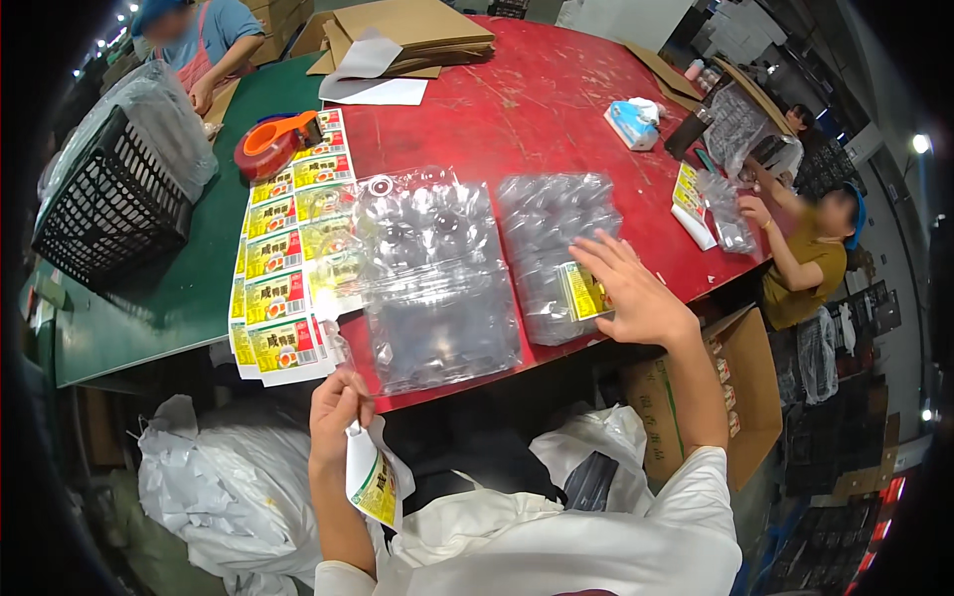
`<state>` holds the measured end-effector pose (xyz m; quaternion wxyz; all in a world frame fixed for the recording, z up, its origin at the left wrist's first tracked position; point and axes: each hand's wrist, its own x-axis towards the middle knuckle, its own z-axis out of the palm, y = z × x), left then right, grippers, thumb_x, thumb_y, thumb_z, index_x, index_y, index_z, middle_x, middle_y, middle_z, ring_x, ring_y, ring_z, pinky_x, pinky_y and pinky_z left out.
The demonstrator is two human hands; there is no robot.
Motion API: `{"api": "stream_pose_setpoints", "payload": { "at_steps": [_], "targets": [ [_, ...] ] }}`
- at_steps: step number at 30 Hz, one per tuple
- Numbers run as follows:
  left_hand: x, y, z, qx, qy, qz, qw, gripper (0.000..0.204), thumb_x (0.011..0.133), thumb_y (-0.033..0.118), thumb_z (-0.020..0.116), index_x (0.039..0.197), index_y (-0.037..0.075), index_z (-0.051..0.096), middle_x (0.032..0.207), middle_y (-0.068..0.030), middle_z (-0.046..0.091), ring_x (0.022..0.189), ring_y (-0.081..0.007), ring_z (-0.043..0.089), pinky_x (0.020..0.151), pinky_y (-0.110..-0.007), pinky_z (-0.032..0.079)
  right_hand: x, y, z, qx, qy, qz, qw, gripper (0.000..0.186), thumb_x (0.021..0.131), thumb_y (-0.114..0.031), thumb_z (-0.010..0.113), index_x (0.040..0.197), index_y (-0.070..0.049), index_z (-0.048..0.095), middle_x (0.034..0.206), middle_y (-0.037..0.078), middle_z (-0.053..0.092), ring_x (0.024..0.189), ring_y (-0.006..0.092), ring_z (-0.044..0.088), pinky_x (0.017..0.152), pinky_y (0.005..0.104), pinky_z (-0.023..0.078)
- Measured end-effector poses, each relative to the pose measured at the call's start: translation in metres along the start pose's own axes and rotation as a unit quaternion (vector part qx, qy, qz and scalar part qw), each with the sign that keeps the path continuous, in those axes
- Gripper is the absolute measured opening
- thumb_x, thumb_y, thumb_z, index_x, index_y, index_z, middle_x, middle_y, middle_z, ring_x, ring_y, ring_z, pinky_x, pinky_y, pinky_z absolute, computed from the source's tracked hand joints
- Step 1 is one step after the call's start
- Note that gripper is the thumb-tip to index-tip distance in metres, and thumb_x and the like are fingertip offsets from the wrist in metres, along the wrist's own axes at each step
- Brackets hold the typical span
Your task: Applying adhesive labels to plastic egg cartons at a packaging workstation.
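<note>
My right hand (644,300) has its fingers spread over a yellow label (588,290) on a clear plastic egg carton (556,214). Its fingertips appear to touch the label and carton. Down at the table's front edge, my left hand (336,405) pinches a strip of labels (374,485), white-backed with yellow print, which hangs curled below the fingers. Between the hands lies another clear plastic carton (442,328), opened out flat with molded cups toward its far side. Left of it are overlapping sheets of yellow, white and red labels (273,260).
An orange tape dispenser (280,137) rests on the label sheets. Left stands a black crate (114,199) with plastic. Flattened cardboard (427,35) and a tissue pack (632,125) lie farther back. One person works far left, others at right. A cardboard box (750,387) sits below the table.
</note>
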<state>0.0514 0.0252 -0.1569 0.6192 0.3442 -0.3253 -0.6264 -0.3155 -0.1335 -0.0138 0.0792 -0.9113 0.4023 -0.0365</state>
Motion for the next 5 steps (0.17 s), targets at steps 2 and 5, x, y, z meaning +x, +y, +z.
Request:
{"api": "stream_pose_setpoints", "payload": {
  "at_steps": [2, 5],
  "targets": [
    [0.000, 0.007, 0.004, 0.015, -0.027, -0.049, 0.998, 0.015, 0.097, 0.017, 0.054, 0.092, 0.003, 0.056, 0.073, 0.0003, 0.051, 0.055, -0.0074, 0.046, 0.051, -0.021, 0.032, 0.004, -0.017, 0.002, 0.003, 0.036, -0.002, 0.999, 0.092, 0.064, -0.002, 0.069, 0.148, -0.002, 0.030, 0.150, 0.018, 0.038, 0.144, 0.0407, 0.026, 0.117, 0.0499, 0.024],
    [-0.004, 0.004, 0.000, 0.000, -0.031, -0.068, 0.997, 0.015, 0.097, 0.017, 0.055, 0.097, 0.002, 0.057, 0.081, -0.0012, 0.053, 0.058, -0.0082, 0.047, 0.053, -0.021, 0.035, 0.007, -0.056, 0.004, 0.244, 0.083, -0.109, 0.960, 0.093, 0.067, -0.001, 0.066, 0.151, -0.002, 0.026, 0.156, 0.018, 0.027, 0.146, 0.0409, 0.021, 0.118, 0.0499, 0.022]
  ]
}}
